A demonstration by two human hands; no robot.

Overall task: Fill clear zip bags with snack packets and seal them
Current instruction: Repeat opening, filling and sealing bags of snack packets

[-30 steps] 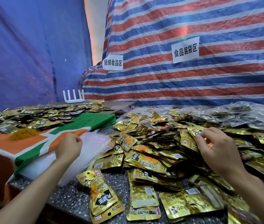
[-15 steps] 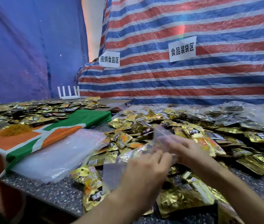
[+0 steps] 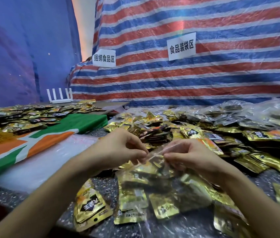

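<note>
The left hand [image 3: 118, 148] and right hand [image 3: 192, 157] have drawn apart, stretching the clear bag [image 3: 153, 170] between them. Their fingers [image 3: 142, 154] pinch its mouth; part the lips evenly, just below the fingers.

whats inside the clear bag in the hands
Gold packets show through the bag, pinched by left hand and right hand; inside or beneath it, cannot tell.

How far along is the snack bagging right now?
Done: filled clear bags are piled at the back right. In hand: the left hand and right hand pinch the mouth of one clear zip bag; whether it holds packets yet is unclear. Left: a heap of loose gold packets and a stack of empty bags.
</note>
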